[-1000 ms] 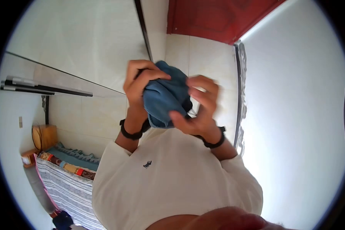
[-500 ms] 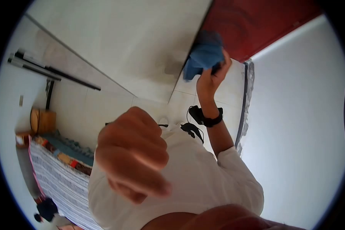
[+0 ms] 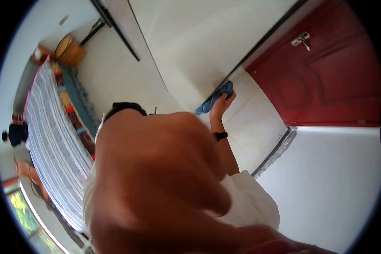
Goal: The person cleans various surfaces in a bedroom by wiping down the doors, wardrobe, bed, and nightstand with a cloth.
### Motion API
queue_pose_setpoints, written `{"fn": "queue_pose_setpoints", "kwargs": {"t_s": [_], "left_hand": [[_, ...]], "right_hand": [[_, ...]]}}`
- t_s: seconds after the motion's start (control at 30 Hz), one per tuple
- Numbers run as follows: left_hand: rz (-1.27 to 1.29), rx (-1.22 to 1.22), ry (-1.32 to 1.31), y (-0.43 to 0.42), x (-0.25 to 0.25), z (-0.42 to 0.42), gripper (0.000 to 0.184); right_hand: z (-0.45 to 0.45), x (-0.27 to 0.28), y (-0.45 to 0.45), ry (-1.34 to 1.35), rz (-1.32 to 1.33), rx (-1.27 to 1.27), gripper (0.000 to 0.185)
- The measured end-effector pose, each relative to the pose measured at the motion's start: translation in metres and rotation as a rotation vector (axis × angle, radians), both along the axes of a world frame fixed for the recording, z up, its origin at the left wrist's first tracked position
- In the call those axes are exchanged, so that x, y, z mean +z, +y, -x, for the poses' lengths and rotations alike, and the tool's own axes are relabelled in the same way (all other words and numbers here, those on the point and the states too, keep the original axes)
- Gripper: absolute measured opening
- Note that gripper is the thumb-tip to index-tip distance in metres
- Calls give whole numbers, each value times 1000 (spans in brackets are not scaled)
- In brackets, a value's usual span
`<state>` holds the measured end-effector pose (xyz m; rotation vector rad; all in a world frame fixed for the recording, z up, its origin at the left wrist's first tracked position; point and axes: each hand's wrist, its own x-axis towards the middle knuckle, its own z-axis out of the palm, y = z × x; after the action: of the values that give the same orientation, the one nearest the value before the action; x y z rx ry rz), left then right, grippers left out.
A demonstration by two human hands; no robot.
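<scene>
Presently, I have the cloth in one hand alone. The right hand point(image 3: 223, 104), at the end of an outstretched forearm with a black band point(image 3: 220, 136) at its wrist, grasps a bunched piece of blue fabric point(image 3: 216, 97); the fingers bend about its outer side, and part of the grip is hidden. The fabric lies along the lower end of the dark narrow edge point(image 3: 264, 44) of a large, pale, glossy panel point(image 3: 190, 38), apparently touching it; the exact line of contact is too small to read.

The left hand point(image 3: 156, 165) fills the foreground, close to the lens and strongly blurred. I see mostly its back, with the digits bending down toward lower right; I cannot tell whether it is closed, nor whether it encloses anything.

The change is this: one second ago both hands worked the fabric in front of the white shirt point(image 3: 249, 199), whereas now the right has carried it out to the panel and the left has come away toward the camera. For the work in hand, I judge that control of the fabric rests wholly with the right.

Surroundings: a dark red door point(image 3: 326, 80) with a metal handle point(image 3: 301, 40) at upper right; cream floor tiles point(image 3: 247, 120) beneath the right hand; a bed with a grey-striped cover point(image 3: 55, 139) at left.
</scene>
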<state>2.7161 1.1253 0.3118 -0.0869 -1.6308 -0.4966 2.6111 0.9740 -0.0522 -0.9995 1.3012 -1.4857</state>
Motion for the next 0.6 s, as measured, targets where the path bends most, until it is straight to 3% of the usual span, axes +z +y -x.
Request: {"fn": "queue_pose_setpoints", "kwargs": {"t_s": [0.03, 0.1, 0.2, 0.33, 0.43, 0.5, 0.6], "left_hand": [[-1, 15, 32, -7, -1, 17, 64], [-2, 40, 36, -16, 1, 39, 63], [-32, 109, 43, -31, -4, 72, 62], [-33, 272, -4, -23, 6, 93, 60], [-24, 354, -40, -12, 9, 108, 59], [-21, 396, -47, -16, 12, 111, 58], [4, 500, -62, 5, 10, 123, 56]], "right_hand": [[1, 57, 5, -33, 12, 53, 42], [6, 73, -3, -55, 133, 117, 42], [22, 146, -7, -50, 437, 248, 47], [43, 209, 8, -79, 488, 604, 52], [37, 186, 15, -102, 651, 660, 50], [33, 161, -4, 97, 956, 610, 48], [44, 127, -16, 178, 973, 652, 48]]}}
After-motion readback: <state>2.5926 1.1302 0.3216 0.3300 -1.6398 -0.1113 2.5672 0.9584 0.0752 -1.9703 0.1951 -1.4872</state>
